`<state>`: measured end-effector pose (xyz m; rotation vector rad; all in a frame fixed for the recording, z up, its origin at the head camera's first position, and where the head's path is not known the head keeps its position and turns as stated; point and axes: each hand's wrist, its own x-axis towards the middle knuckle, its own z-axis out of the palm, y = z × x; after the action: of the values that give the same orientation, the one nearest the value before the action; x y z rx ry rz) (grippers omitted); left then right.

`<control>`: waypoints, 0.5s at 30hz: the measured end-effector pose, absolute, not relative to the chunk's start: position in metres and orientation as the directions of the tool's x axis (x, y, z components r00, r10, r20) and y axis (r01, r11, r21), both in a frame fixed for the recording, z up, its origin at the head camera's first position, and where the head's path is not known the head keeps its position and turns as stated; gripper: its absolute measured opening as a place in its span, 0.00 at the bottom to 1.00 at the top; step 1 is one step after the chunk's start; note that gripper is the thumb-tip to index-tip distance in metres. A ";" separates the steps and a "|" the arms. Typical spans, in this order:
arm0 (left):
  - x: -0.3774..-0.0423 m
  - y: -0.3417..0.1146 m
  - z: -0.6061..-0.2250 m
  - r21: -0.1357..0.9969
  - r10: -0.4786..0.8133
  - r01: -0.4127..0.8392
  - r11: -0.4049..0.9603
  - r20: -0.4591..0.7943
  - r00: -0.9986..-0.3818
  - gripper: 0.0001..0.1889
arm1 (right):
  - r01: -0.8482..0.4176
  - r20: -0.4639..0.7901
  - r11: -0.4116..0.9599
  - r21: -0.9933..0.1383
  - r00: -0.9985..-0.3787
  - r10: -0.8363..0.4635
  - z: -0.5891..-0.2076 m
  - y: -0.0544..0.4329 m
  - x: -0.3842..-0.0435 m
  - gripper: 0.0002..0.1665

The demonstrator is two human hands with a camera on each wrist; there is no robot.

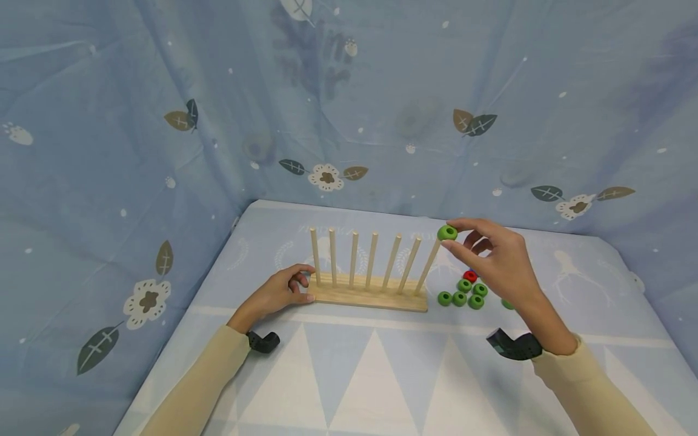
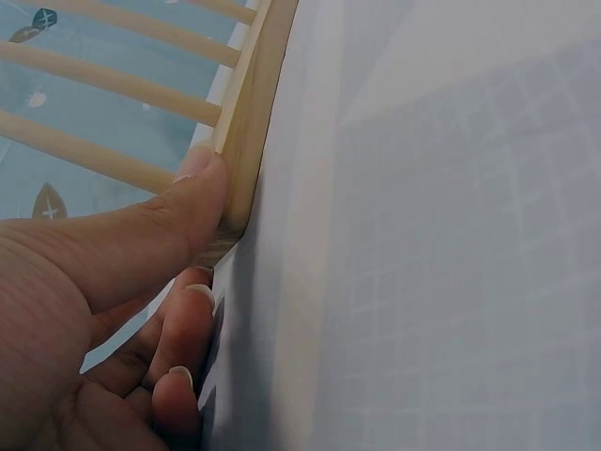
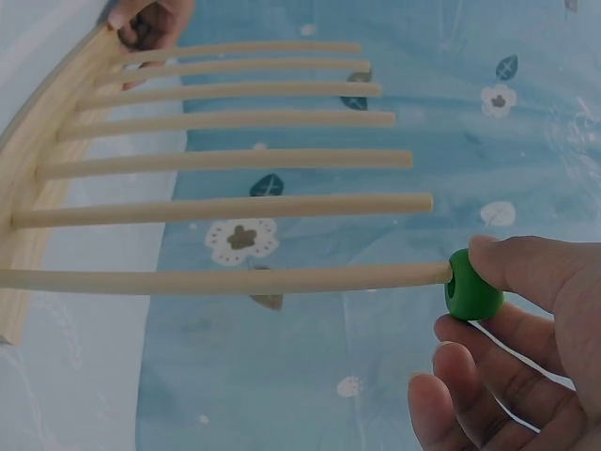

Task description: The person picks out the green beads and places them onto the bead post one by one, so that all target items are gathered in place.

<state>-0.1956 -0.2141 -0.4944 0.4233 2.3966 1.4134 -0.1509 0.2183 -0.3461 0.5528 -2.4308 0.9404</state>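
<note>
A wooden pegboard (image 1: 371,297) with several upright pegs stands on the table. My left hand (image 1: 282,287) grips its left end, the thumb (image 2: 192,193) on the front of the base near the end peg and the other fingers behind. Between thumb and fingertips my right hand (image 1: 497,254) pinches a green bead (image 1: 448,233) with a hole through it. The bead is right at the tip of the rightmost peg (image 3: 235,281), its hole facing the peg end in the right wrist view.
Several loose green beads (image 1: 460,298) lie on the table right of the pegboard, with a red bead (image 1: 470,276) behind them. Another green bead (image 1: 508,304) is partly hidden by the right wrist. A patterned blue curtain (image 1: 382,109) hangs behind the table.
</note>
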 end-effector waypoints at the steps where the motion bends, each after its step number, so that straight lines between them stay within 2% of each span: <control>1: -0.196 -0.214 -0.494 0.881 0.410 0.088 0.465 -0.126 -0.903 0.33 | -0.522 0.558 0.682 -0.512 -0.806 -0.199 -0.346 0.218 -0.151 0.22; 10: -0.183 -0.205 -0.464 0.897 0.427 0.091 0.433 -0.115 -0.897 0.30 | -0.527 0.540 0.667 -0.526 -0.813 -0.216 -0.346 0.217 -0.152 0.23; 15: -0.181 -0.206 -0.461 0.900 0.431 0.099 0.424 -0.104 -0.896 0.30 | -0.540 0.537 0.655 -0.529 -0.810 -0.235 -0.348 0.216 -0.153 0.23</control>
<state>-0.1809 -0.2056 -0.4613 0.4571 2.3638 1.4614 -0.1528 0.2160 -0.3483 0.6073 -2.4488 0.9774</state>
